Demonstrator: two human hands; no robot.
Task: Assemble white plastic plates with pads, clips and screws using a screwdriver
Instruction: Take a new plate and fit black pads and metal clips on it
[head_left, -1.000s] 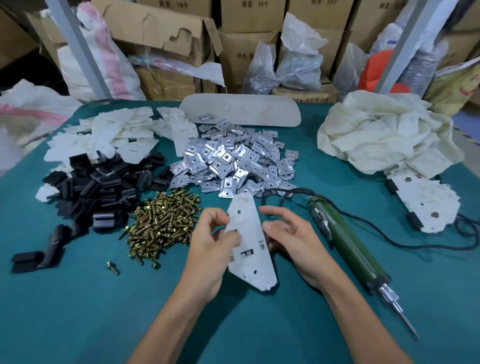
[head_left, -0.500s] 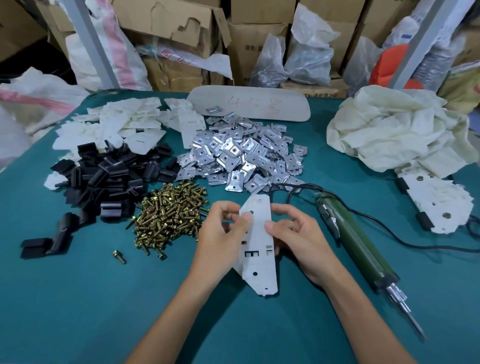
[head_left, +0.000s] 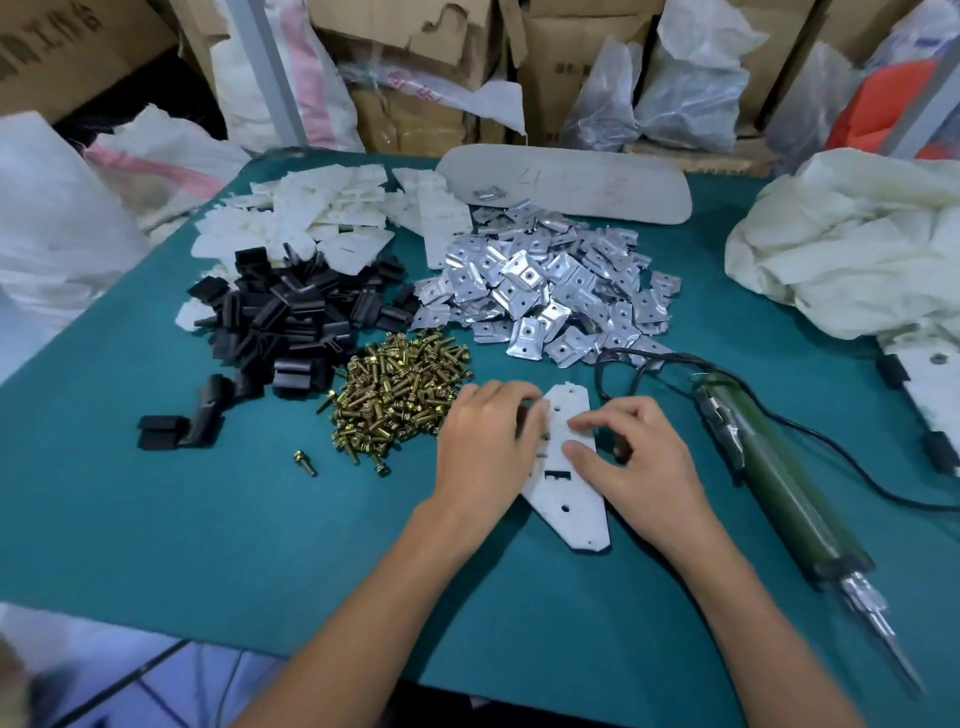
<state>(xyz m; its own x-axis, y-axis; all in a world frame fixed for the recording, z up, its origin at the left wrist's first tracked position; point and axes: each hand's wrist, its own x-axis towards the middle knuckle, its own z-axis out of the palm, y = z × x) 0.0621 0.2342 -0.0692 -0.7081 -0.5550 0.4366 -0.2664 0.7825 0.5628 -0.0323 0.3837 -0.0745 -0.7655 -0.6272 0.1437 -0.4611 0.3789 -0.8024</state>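
Flat on the teal table (head_left: 208, 519), near its front edge: long white plate (head_left: 569, 488), tapered, drilled, slotted. Left hand (head_left: 483, 447) curled over its left edge, gripping; right hand (head_left: 639, 457) bent, thumb and forefinger pressing its face.

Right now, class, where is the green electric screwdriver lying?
In the head view, the screwdriver lies on the teal table, just right of the right hand and white plate, bit toward the near edge.
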